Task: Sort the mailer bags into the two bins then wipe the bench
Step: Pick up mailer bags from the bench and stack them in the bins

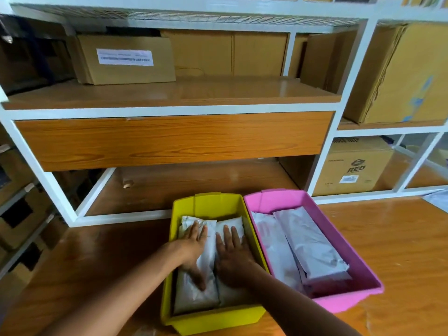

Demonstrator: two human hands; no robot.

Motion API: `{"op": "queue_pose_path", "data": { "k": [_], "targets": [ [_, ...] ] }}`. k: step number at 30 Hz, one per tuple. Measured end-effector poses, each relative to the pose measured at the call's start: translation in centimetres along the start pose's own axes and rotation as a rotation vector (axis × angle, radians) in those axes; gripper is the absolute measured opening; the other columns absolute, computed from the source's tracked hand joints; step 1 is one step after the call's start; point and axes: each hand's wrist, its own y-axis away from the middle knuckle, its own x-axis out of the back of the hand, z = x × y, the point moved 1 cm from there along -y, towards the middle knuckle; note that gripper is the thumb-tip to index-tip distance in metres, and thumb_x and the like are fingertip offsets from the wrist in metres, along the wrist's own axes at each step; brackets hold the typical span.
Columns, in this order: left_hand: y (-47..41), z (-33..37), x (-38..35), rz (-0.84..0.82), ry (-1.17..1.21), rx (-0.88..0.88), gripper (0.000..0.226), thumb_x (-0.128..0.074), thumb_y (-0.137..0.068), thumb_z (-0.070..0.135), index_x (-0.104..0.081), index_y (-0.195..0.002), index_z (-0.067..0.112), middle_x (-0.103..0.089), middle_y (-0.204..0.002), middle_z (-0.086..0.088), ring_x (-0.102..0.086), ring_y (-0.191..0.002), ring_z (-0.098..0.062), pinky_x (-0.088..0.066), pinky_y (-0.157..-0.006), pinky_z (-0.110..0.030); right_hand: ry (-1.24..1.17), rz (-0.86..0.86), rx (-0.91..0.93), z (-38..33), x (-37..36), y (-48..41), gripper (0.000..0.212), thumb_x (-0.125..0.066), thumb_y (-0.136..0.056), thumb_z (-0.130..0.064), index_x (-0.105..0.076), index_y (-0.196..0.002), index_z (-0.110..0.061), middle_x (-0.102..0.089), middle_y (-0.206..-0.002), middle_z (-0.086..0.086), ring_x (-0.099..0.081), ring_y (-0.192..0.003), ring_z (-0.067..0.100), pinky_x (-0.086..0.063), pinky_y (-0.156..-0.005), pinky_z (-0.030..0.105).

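A yellow bin (pixel 206 204) stands on the wooden bench (pixel 388 238), with a pink bin (pixel 286 200) touching its right side. White mailer bags (pixel 194 294) lie flat inside the yellow bin. My left hand (pixel 194 248) and my right hand (pixel 232 255) rest palm down on those bags, fingers spread and flat, gripping nothing. Grey-white mailer bags (pixel 312 246) lie stacked lengthwise in the pink bin.
A white metal shelf unit (pixel 174 111) with wood boards rises right behind the bins. Cardboard boxes (pixel 126 59) fill its shelves, and another printed box (pixel 354 166) sits at lower right. A white bag corner (pixel 438 200) shows at the far right edge.
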Motion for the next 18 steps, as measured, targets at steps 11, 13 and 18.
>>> {"op": "queue_pose_path", "data": {
  "k": [11, 13, 18],
  "targets": [
    [0.2, 0.1, 0.1, -0.032, 0.053, 0.027, 0.155, -0.080, -0.050, 0.069, 0.033, -0.141, 0.016, 0.039, -0.149, -0.006, 0.029, -0.141, -0.030, -0.007, -0.120, -0.050, -0.115, -0.068, -0.007, 0.7, 0.0, -0.6, 0.073, -0.025, -0.101, -0.047, 0.006, -0.154, -0.007, 0.013, -0.160, 0.020, 0.014, -0.147, 0.037, 0.000, -0.117, 0.055],
    [0.9, -0.2, 1.0, -0.019, 0.079, 0.011, 0.151, -0.080, -0.052, 0.068, 0.028, -0.144, 0.017, 0.035, -0.152, -0.007, 0.026, -0.142, -0.027, -0.008, -0.120, -0.048, -0.198, -0.046, -0.033, 0.7, 1.5, -0.4, 0.070, -0.029, -0.102, -0.039, 0.002, -0.153, -0.001, 0.005, -0.161, 0.022, 0.004, -0.149, 0.035, -0.003, -0.119, 0.048],
    [3.6, -0.4, 4.4, 0.163, 0.183, 0.036, 0.138, -0.081, -0.059, 0.059, 0.012, -0.151, 0.016, 0.027, -0.155, -0.012, 0.022, -0.144, -0.032, -0.004, -0.119, -0.046, -0.436, 0.264, -0.021, 2.7, 6.7, 1.7, 0.062, -0.045, -0.092, -0.018, -0.027, -0.147, 0.002, -0.032, -0.153, 0.021, -0.031, -0.141, 0.032, -0.028, -0.112, 0.033]
  ]
}}
